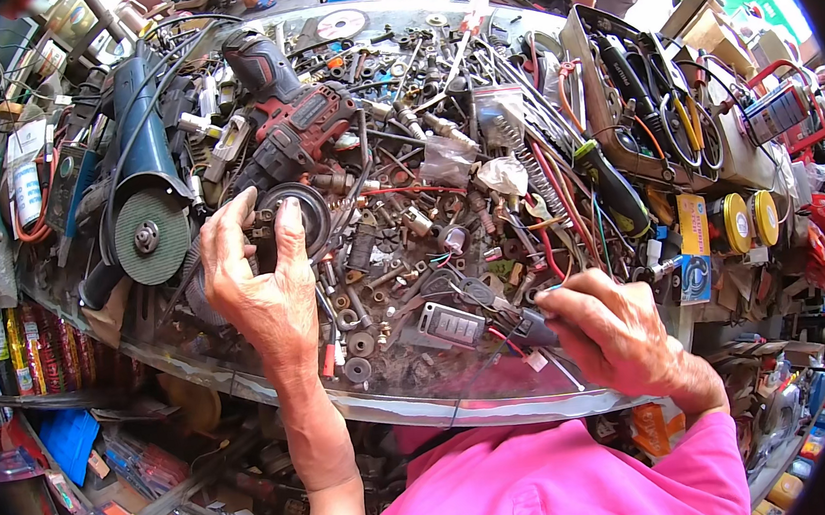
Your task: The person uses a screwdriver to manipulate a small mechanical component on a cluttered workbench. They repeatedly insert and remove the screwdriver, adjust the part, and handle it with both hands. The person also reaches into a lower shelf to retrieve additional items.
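Note:
My left hand (269, 283) is over the left middle of the cluttered glass table, its thumb and index finger spread. The thumb overlaps a round black part (316, 217), and small metal bits show in the gap; I cannot tell how firmly it touches. A red and black cordless drill (292, 119) lies just beyond. My right hand (616, 332) is closed, fingers curled, above the near right part of the table. What it holds, if anything, is hidden. Below its fingertips are a dark tool-like piece (533, 330), thin wires and a grey key fob with buttons (452, 325).
An angle grinder (138, 176) with a green disc lies at the left. Loose bolts, washers (358, 369) and springs (536, 172) cover the glass. A green and black screwdriver (611, 188) and an open case of tools (595, 77) are at the right. People are beyond the far edge.

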Demonstrator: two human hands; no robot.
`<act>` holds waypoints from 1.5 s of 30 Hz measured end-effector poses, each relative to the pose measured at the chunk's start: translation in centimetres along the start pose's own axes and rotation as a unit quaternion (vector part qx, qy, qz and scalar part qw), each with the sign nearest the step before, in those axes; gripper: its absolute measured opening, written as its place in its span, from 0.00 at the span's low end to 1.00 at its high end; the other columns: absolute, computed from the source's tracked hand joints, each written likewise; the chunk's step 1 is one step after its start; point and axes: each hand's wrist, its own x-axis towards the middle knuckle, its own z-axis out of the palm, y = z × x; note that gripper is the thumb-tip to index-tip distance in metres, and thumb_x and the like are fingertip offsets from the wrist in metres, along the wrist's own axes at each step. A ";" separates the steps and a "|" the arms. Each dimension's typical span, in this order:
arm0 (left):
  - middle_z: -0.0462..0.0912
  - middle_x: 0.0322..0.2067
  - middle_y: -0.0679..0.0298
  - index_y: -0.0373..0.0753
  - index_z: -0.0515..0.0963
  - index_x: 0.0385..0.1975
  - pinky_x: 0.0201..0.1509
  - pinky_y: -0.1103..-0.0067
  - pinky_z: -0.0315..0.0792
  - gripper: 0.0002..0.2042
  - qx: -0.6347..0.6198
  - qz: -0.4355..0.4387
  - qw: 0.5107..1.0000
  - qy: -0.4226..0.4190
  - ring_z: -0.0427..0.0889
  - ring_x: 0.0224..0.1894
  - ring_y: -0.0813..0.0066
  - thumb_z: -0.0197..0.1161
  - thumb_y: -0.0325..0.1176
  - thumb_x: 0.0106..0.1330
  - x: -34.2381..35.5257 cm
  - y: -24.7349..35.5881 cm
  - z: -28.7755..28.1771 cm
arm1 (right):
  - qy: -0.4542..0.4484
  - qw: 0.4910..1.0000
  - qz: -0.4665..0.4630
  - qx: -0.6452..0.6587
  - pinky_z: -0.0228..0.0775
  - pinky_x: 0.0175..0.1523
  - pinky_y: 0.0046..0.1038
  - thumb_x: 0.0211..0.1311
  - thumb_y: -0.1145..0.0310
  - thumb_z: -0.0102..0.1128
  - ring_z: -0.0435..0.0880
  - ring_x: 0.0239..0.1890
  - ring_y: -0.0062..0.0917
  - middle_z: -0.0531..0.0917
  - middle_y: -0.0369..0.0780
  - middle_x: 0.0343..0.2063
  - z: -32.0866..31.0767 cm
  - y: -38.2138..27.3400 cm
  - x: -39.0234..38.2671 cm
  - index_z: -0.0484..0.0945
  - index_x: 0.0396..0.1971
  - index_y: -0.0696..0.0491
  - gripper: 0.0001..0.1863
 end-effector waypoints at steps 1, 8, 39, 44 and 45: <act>0.82 0.39 0.59 0.33 0.81 0.43 0.44 0.74 0.73 0.14 -0.038 -0.014 0.999 0.004 0.80 0.41 0.67 0.71 0.33 0.60 0.0 0.0 0.0 | 0.011 1.000 0.005 -0.002 0.73 0.24 0.29 0.53 0.76 0.69 0.82 0.25 0.31 0.81 0.41 0.33 0.3 -0.1 -0.5 0.77 0.48 0.56 0.20; 0.80 0.27 0.60 0.35 0.81 0.33 0.40 0.75 0.68 0.06 -0.026 0.063 0.981 -0.184 0.78 0.30 0.67 0.67 0.23 0.56 -1.8 2.1 -5.0 | 0.130 0.990 0.055 0.007 0.70 0.22 0.24 0.48 0.75 0.75 0.78 0.18 0.23 0.81 0.39 0.28 1.3 0.0 -2.9 0.76 0.37 0.55 0.18; 0.78 0.48 0.54 0.34 0.81 0.46 0.52 0.69 0.73 0.13 0.029 -0.029 0.999 -0.004 0.76 0.51 0.58 0.67 0.25 0.62 -12.4 2.3 -3.2 | 0.133 0.990 0.038 -0.013 0.71 0.25 0.26 0.46 0.78 0.74 0.82 0.22 0.29 0.83 0.41 0.30 3.0 0.2 -4.5 0.77 0.41 0.56 0.20; 0.55 0.69 0.49 0.38 0.58 0.69 0.54 0.67 0.79 0.34 0.025 -0.146 0.986 0.071 0.60 0.68 0.53 0.64 0.42 0.67 -11.8 0.8 -2.9 | 0.128 0.991 0.035 -0.016 0.68 0.25 0.26 0.46 0.78 0.74 0.82 0.22 0.29 0.83 0.41 0.29 3.3 0.0 -4.8 0.78 0.39 0.56 0.19; 0.53 0.70 0.47 0.38 0.53 0.71 0.60 0.64 0.74 0.38 0.009 -0.172 0.984 0.047 0.58 0.70 0.51 0.63 0.46 0.67 -11.8 0.3 -2.9 | 0.130 0.991 0.038 -0.023 0.68 0.25 0.26 0.46 0.78 0.74 0.81 0.22 0.29 0.83 0.41 0.29 3.4 -0.1 -4.9 0.78 0.39 0.56 0.18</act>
